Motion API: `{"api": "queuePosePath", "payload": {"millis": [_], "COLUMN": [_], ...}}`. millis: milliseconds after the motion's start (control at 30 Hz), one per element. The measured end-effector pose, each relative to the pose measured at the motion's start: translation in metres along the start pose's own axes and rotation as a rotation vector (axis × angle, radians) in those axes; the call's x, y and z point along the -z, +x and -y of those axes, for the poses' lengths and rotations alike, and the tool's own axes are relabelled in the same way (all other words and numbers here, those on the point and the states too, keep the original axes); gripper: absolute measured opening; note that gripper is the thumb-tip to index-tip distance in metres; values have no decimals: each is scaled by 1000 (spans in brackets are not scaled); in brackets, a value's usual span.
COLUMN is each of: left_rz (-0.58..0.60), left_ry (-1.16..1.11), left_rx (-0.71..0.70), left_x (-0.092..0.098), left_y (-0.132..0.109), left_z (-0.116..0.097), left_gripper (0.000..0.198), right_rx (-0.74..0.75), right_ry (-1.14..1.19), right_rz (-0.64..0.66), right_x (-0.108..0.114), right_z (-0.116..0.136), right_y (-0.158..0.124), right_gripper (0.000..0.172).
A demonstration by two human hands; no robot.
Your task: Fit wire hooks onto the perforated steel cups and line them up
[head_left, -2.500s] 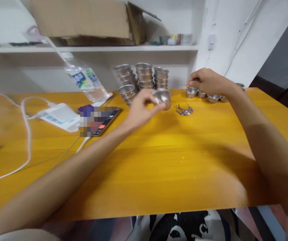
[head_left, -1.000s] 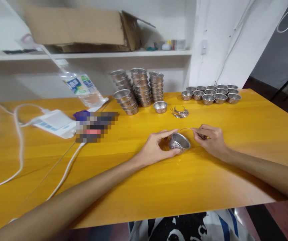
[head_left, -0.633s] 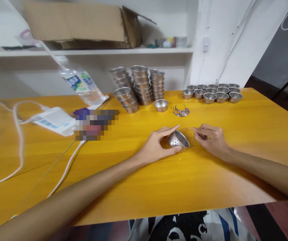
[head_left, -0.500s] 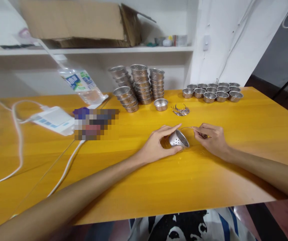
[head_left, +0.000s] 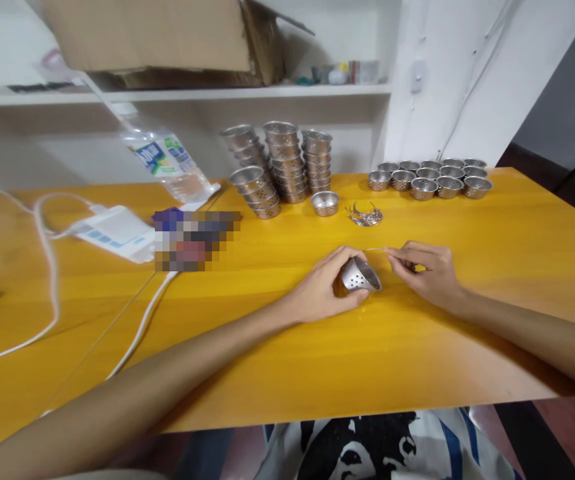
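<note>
- One perforated steel cup (head_left: 360,275): lies tipped on its side on the yellow table (head_left: 287,360), near the middle. The holed wall faces you and the mouth points toward 4 o'clock, so the axis runs roughly 10 to 4.
- Your left hand (head_left: 323,293): wraps the cup from 9 o'clock, thumb below and fingers over the top, grasping it.
- Your right hand (head_left: 430,273): sits at 3 o'clock of the cup, just beside it and not on it. It pinches one thin wire loop (head_left: 376,250).
- The wire loop reaches from that pinch toward 9 o'clock and ends over the cup's upper rim. You cannot tell whether it touches.
- Stock at 12 o'clock, well apart: pile of wire loops (head_left: 365,215), loose cup (head_left: 326,203).
- Stock at 11 o'clock: stacks of cups (head_left: 282,167). At 1 o'clock: rows of cups (head_left: 430,179).
</note>
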State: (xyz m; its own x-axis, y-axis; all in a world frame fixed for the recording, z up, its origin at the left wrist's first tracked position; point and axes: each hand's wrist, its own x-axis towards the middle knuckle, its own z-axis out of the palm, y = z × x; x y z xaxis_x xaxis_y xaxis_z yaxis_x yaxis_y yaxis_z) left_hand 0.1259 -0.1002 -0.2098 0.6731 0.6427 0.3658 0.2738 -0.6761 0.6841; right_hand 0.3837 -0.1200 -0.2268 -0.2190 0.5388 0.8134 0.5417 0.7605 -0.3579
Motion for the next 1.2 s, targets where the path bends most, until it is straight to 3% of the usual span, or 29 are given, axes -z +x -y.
{"api": "queuePosePath", "payload": {"millis": [200,400,467,600,800,1000,1200], "left_rz": [17,5,12,42,104,164,159], "left_ry": [-23,-98,-146,-234,-308,-334,-343], "left_rx": [65,56,59,81,146,142,156], "left_x": [-2,-2,-1,1,5,8,6], "left_y": [0,3,4,4,5,7,7], "left_z": [-2,5,8,13,9,11,14], "left_gripper": [45,53,54,54,57,58,57], "right_rx": [-176,-377,-403,-444,-497,-455,-437], "right_ry": [234,446,531,636,719,648,596], "right_rz": [131,335,391,444,511,630,645], "right_x": [2,6,7,2,-12,-12,-11], "right_z": [19,21,16,5,-3,0,3], "right_y": [16,25,28,29,18,16,17], "right_gripper": [20,45,46,41,52,51,53]}}
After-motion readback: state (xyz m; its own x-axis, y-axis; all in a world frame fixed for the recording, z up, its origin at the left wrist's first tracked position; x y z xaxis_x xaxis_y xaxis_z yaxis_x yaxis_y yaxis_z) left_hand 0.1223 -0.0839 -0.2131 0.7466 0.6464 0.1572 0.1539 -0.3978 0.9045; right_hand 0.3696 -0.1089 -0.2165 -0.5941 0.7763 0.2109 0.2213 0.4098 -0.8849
